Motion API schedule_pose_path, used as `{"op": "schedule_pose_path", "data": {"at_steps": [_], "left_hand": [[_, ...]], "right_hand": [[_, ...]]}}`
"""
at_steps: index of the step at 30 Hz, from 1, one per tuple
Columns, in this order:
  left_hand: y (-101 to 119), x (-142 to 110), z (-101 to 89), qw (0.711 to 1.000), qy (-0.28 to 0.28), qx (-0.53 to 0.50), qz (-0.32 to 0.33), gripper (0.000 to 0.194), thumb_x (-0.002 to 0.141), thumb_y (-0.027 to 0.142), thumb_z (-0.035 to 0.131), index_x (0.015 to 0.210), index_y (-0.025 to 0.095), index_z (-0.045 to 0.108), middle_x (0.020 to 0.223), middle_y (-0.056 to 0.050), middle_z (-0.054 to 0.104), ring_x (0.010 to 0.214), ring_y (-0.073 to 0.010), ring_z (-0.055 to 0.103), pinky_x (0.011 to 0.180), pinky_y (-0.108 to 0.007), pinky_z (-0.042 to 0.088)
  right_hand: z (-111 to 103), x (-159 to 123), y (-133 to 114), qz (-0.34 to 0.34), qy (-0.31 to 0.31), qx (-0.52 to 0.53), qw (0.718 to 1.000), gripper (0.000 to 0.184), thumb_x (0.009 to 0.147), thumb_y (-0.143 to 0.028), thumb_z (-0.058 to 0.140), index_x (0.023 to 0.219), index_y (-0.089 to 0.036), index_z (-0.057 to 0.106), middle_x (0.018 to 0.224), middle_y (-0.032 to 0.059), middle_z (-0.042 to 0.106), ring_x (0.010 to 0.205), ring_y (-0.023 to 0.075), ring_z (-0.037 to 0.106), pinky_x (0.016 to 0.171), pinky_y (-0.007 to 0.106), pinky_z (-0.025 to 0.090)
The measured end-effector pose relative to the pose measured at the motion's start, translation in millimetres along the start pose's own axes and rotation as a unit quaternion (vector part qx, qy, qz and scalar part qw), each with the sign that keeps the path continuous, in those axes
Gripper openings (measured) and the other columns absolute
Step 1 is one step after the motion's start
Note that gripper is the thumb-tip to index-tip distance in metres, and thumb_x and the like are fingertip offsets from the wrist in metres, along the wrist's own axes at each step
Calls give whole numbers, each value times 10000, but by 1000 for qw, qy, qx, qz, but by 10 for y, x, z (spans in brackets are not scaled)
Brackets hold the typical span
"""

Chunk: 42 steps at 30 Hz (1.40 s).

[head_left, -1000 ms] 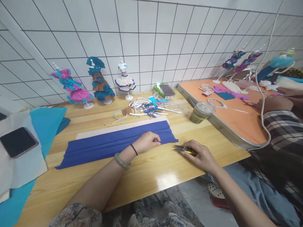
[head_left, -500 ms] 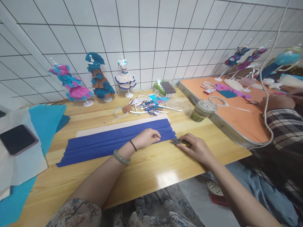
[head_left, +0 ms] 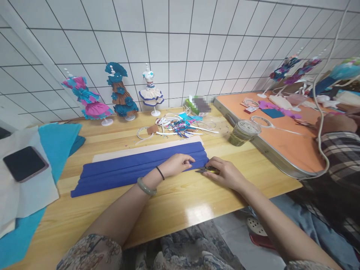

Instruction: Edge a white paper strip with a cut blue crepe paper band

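Observation:
A folded strip of blue crepe paper [head_left: 120, 170] lies lengthwise on the wooden table, partly over a cream sheet [head_left: 109, 155]. My left hand [head_left: 180, 165] rests on the strip near its right end, fingers loosely bent, with a gap between index finger and thumb and nothing visible between them. In my right hand [head_left: 225, 173] is a pair of small yellow-handled thread snips [head_left: 209, 170], their dark blades pointing left, just below the strip's right end. My right fingertips touch or nearly touch that end; I cannot tell which.
Behind the strip lie paper scraps [head_left: 180, 125] and a tape roll [head_left: 143, 132]. A lidded plastic cup [head_left: 244, 132] stands by the orange board [head_left: 295, 146]. Dressed miniature mannequins [head_left: 120, 93] line the wall. A phone [head_left: 25, 164] rests on papers at left. Another person's hand [head_left: 333, 123] is at right.
My right hand and the snips have moved left to the strip's end. The left hand's index finger and thumb have parted slightly. The whole view has shifted a little.

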State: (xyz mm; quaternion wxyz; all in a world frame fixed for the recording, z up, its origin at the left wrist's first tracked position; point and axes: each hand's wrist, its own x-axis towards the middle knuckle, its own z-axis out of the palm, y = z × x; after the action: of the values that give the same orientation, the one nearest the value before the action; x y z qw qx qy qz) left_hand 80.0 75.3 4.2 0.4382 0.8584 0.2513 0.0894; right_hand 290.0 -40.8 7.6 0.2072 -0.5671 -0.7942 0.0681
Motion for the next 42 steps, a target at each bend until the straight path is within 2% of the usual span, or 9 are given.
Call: {"op": "schedule_pose_path", "data": {"at_steps": [18, 24, 28, 42], "left_hand": [[62, -22, 52, 997, 30, 75, 2, 329, 766, 249, 564, 1091, 217, 608, 836, 7, 654, 741, -122, 579, 676, -213, 416], [51, -20, 52, 994, 32, 106, 7, 357, 745, 274, 585, 1098, 225, 606, 847, 9, 647, 758, -134, 583, 679, -221, 417], [61, -25, 45, 993, 30, 111, 16, 326, 793, 306, 533, 1100, 220, 603, 858, -1, 656, 773, -138, 588, 691, -225, 421], [71, -36, 49, 993, 36, 116, 12, 317, 786, 248, 532, 1092, 216, 610, 843, 9, 667, 773, -125, 594, 684, -210, 419]], "right_hand": [[49, 94, -12, -41, -24, 15, 999, 244, 830, -397, 519, 963, -208, 597, 957, 79, 631, 806, 179, 620, 701, 295, 488], [78, 97, 5, -49, -15, 32, 998, 239, 830, -391, 523, 968, -212, 601, 948, 77, 635, 809, 179, 618, 707, 304, 493], [78, 104, 2, -53, -16, 34, 998, 234, 836, -393, 519, 950, -207, 602, 947, 78, 639, 814, 179, 621, 708, 301, 495], [128, 85, 39, -56, 7, 26, 998, 224, 830, -391, 531, 924, -204, 611, 916, 74, 649, 773, 169, 627, 658, 278, 484]]}}
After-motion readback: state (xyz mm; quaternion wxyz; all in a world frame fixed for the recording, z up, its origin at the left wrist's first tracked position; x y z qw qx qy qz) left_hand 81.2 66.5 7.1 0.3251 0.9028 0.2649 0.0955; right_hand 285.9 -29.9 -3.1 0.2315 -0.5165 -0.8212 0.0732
